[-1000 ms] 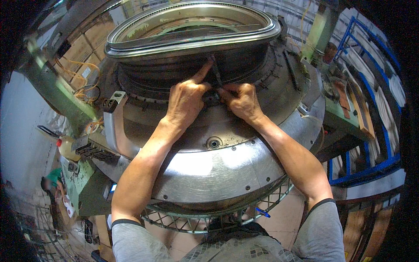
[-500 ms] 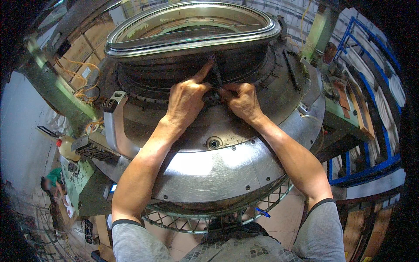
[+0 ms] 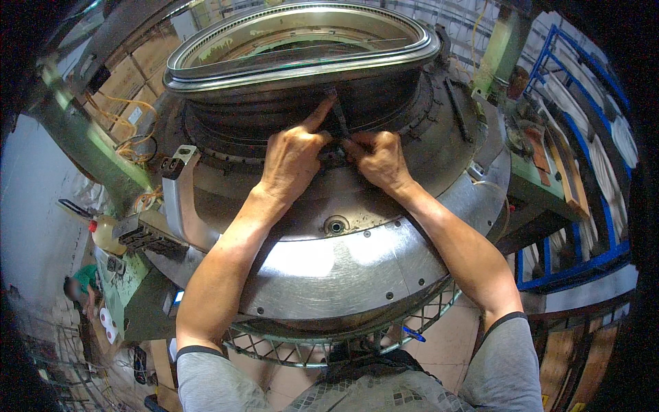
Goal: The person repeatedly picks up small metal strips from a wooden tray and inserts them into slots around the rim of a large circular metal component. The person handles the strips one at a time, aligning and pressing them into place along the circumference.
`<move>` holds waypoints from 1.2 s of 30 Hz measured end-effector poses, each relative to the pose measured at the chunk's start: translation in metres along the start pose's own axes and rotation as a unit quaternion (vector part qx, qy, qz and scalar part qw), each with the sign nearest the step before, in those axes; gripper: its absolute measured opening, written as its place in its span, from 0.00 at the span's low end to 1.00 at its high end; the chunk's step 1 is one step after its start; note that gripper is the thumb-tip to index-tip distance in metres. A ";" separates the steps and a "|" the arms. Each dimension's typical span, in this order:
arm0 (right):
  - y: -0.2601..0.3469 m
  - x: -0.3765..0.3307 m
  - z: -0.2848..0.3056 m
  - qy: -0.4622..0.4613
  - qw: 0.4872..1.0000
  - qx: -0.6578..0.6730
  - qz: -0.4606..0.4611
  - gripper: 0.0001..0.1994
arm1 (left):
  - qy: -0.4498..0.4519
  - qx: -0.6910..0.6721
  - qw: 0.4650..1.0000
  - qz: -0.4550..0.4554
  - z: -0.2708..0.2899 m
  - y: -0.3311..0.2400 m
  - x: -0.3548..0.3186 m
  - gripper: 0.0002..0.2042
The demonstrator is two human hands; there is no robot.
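My left hand [image 3: 294, 158] is at the middle of a large round metal machine [image 3: 316, 257]. Its index finger stretches up against the upper part of a narrow dark metal strip [image 3: 340, 118]. The thumb and other fingers curl in beside the strip's lower part; what they hold, if anything, is hidden. My right hand [image 3: 382, 158] pinches the strip's lower end between thumb and bent fingers. Behind it rises a dark cylinder wall [image 3: 254, 113], topped by a shiny metal ring [image 3: 302, 77].
A curved metal bracket [image 3: 180, 192] stands at the left, near a green post [image 3: 103, 141]. A blue rack [image 3: 573, 281] with white rolls is at the right. A blue-handled item [image 3: 414, 334] hangs at the lower grille. A person in green [image 3: 86, 278] is far left.
My hands stay almost where they were, still at the metal strip. In the far left background, the person in green has shifted slightly.
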State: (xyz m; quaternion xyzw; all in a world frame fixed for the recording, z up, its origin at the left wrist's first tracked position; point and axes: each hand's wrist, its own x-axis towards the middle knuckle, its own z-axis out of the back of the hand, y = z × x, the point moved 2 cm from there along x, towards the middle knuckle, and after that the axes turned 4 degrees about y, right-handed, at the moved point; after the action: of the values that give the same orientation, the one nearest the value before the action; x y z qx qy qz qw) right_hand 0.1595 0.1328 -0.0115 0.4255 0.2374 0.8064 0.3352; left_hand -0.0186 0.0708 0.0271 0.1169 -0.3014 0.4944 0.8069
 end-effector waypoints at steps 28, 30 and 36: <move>0.004 -0.001 0.001 -0.010 1.000 -0.013 0.014 0.09 | 0.007 -0.050 0.999 -0.013 0.003 0.005 0.003 0.08; 0.003 -0.001 0.002 0.011 0.998 -0.060 0.005 0.10 | 0.005 -0.045 0.999 -0.019 0.004 0.004 0.003 0.07; 0.004 -0.001 0.003 0.006 0.998 -0.066 0.000 0.11 | 0.024 -0.015 1.000 -0.009 0.005 0.001 0.003 0.08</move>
State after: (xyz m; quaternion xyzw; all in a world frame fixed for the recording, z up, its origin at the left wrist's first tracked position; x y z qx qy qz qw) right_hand 0.1612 0.1299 -0.0079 0.3974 0.1858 0.8231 0.3607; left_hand -0.0206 0.0713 0.0331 0.0956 -0.2881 0.4852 0.8200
